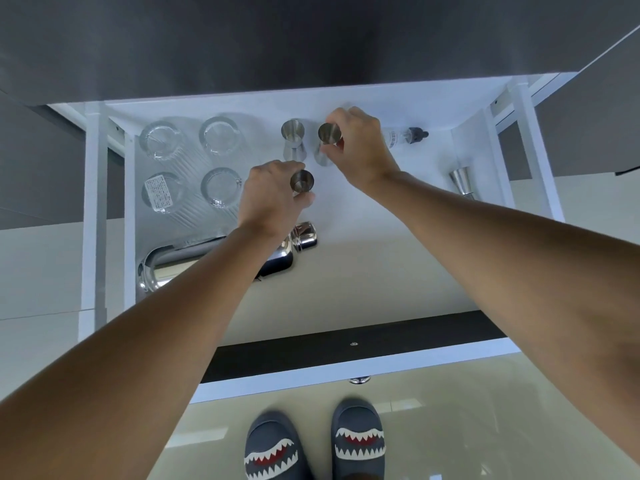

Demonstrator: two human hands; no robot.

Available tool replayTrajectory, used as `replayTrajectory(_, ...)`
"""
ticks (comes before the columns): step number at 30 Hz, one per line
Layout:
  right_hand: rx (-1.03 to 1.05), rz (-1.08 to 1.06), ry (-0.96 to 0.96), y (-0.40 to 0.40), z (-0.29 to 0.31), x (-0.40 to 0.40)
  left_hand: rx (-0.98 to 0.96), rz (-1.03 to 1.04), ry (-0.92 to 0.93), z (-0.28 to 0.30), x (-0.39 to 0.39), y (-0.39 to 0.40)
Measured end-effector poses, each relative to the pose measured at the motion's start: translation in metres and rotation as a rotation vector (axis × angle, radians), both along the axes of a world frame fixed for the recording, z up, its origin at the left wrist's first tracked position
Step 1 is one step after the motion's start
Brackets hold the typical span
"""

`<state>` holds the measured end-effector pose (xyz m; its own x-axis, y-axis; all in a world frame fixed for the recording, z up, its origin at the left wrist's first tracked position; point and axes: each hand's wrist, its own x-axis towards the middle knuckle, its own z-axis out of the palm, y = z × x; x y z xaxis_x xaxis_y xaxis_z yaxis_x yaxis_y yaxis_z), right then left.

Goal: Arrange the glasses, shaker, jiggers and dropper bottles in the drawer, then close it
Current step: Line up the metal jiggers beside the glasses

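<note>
— Inside the open white drawer [363, 216], what stands where?

— Four glasses [221, 135] in a two-by-two block at 10 o'clock, mouths up. One steel jigger [293, 140] upright at 12 o'clock, long axis vertical, free of both hands. Just beside it, toward 1 o'clock, the second jigger [329, 142], also upright.

— Grips?

— The right hand [360, 147] is closed round that second jigger, thumb and fingers pinching its waist, wide cup up. The left hand [273, 195] pinches a third jigger [302, 183] near centre, mouth up, axis vertical; whether its foot touches the floor of the drawer cannot be told.

— Shaker?

— The shaker [166, 268] lies on its side at 8 o'clock, long axis running 9 to 3, partly hidden by the left forearm. Its cap end [304, 235] points toward 3 o'clock.

— Anything else?

— One dropper bottle [407, 136] lying flat at 1 o'clock, black cap pointing to 3, partly behind the right hand. A fourth jigger [462, 180] at 3 o'clock by the right wall, apart from the rest. Shark-print slippers [358, 441] on the floor at 6.
</note>
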<state>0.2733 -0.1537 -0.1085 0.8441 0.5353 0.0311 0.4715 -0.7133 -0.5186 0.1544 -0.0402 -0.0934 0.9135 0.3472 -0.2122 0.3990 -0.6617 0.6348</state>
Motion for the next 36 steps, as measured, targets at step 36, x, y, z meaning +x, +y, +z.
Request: replayTrajectory(36,0.022,-0.113,0.106,-0.066,0.021,-0.046,-0.008,-0.002,-0.090,0.003,-0.021,0.001)
